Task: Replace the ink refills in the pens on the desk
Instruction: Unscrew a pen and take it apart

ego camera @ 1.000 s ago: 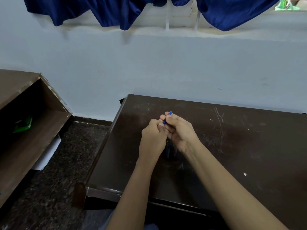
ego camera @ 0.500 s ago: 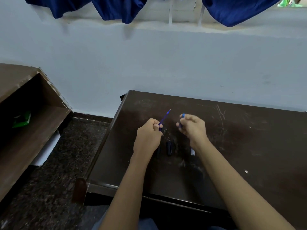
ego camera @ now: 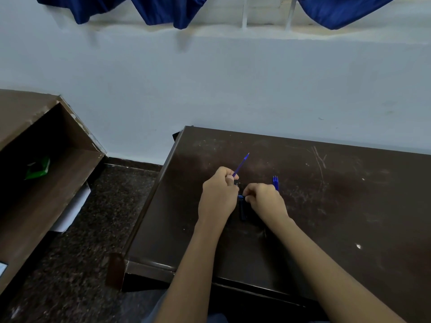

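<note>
Scuffed, glossy dark wood desk (ego camera: pixel 326 206), speckled polished stone floor (ego camera: pixel 81 264), matt painted wall (ego camera: pixel 233 89), blue cloth curtain (ego camera: pixel 163 10)

Forearms bare down to the left hand (ego camera: pixel 218 197) and right hand (ego camera: pixel 263 202), both bare as well; blue-grey garment (ego camera: pixel 217 320) at bottom edge between arms.

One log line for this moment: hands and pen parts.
left hand: holds blue refill, tip raised | right hand: pinches small blue piece beside dark pen body on desk | loose blue refills: beyond right hand
</note>
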{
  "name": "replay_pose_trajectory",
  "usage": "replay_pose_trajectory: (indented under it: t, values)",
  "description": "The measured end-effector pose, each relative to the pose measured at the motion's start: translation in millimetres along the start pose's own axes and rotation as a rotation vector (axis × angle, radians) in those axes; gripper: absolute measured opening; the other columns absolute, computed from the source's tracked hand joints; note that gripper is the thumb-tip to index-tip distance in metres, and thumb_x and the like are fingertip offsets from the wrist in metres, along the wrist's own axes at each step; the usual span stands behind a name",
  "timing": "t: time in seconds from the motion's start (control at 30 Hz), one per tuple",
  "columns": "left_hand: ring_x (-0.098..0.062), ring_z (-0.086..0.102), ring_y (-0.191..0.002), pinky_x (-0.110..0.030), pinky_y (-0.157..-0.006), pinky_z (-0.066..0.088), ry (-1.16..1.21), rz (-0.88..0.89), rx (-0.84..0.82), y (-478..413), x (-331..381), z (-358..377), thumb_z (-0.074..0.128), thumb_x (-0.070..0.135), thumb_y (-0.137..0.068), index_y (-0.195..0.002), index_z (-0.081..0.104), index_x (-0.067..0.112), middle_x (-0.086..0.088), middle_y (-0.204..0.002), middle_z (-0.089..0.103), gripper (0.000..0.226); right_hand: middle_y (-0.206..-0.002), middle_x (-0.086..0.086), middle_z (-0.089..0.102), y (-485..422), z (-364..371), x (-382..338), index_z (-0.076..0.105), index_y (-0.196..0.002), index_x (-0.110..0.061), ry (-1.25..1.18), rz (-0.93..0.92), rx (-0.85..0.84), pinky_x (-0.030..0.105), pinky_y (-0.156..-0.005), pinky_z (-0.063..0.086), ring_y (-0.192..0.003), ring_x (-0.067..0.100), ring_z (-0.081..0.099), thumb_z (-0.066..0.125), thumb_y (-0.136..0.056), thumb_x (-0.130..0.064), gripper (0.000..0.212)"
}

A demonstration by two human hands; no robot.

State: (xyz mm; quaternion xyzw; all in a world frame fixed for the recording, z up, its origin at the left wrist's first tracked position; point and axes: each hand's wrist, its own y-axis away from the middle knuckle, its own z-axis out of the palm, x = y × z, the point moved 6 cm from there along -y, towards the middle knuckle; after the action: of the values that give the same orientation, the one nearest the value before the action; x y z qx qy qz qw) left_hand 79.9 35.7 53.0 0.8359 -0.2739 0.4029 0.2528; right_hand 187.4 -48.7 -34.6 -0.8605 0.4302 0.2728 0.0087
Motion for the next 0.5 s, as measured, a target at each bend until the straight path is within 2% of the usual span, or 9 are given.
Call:
replay_pose_trajectory:
  t: [0.1,0.17,0.23,0.3,0.37,0.5]
  values:
    - [0.002,0.048,-0.063,-0.013,-0.052,0.03,0.0,-0.003,-0.006,1,1,3,0.035,0.016,-0.099,-0.097,0.057,0.017,-0.004,-0.097,0.066,0.023,-0.096,0.0,0.071,0,-10,1,0.072,-0.1,-0.02,-0.151,0.009,0.088,0.03,-0.079,0.056,-0.086,0.015,0.066,0.061,-0.09,-0.014,0.017]
    - [0.0,0.049,-0.064,-0.013,-0.053,0.03,-0.002,-0.006,-0.003,1,0,3,0.035,0.016,-0.099,-0.1,0.057,0.015,-0.004,-0.098,0.066,0.022,-0.086,-0.001,0.071,3,-26,-6,0.074,-0.096,-0.014,-0.436,0.03,0.157,0.016,-0.067,0.054,-0.077,0.009,0.064,0.058,-0.09,-0.008,0.018]
    - [-0.003,0.051,-0.068,-0.015,-0.054,0.032,-0.006,-0.011,-0.008,0,-2,3,0.036,0.017,-0.099,-0.102,0.057,0.014,-0.006,-0.1,0.067,0.021,-0.082,0.004,0.07,10,-34,-17,0.072,-0.099,-0.006,-0.9,0.116,0.043,0.013,-0.061,0.053,-0.071,0.008,0.063,0.053,-0.093,-0.001,0.02]
    - [-0.007,0.052,-0.074,-0.016,-0.057,0.034,-0.003,-0.017,-0.028,0,-3,4,0.036,0.018,-0.099,-0.104,0.057,0.015,-0.007,-0.103,0.065,0.021,-0.08,0.005,0.072,21,-33,-35,0.069,-0.103,-0.001,-1.275,0.194,-0.181,0.018,-0.063,0.057,-0.069,0.009,0.068,0.053,-0.094,-0.003,0.018]
    - [-0.01,0.054,-0.082,-0.02,-0.061,0.038,0.02,-0.023,-0.063,1,-2,5,0.038,0.022,-0.099,-0.112,0.057,0.019,-0.003,-0.106,0.062,0.023,-0.075,-0.001,0.074,28,-30,-47,0.07,-0.104,-0.003,-1.352,0.21,-0.319,0.02,-0.065,0.056,-0.066,0.005,0.069,0.058,-0.092,-0.009,0.017]
    - [-0.012,0.053,-0.081,-0.023,-0.063,0.039,-0.05,-0.04,-0.134,3,-3,8,0.039,0.022,-0.098,-0.116,0.055,0.017,-0.001,-0.101,0.056,0.025,-0.07,-0.004,0.073,29,-21,-45,0.07,-0.096,-0.012,-1.407,0.303,-0.289,0.023,-0.072,0.055,-0.061,0.004,0.067,0.061,-0.09,-0.009,0.011]
